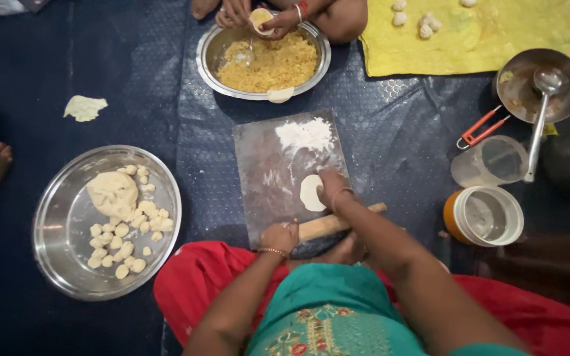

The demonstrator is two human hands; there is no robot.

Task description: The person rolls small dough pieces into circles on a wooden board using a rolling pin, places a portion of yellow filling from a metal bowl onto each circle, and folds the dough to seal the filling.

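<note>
Head view: left hand (pixel 280 236) curls closed around the near end of the wooden rolling pin (pixel 338 223), which lies on the floured board (pixel 268 178). Right hand (pixel 332 186) presses loosely bent fingers, apparently unclenched, on the flat dough disc (pixel 310 192) there.

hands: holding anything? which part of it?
Left hand grips the wooden rolling pin at its left end. Right hand holds nothing; its fingers rest on the flat dough disc on the floured board.
</note>
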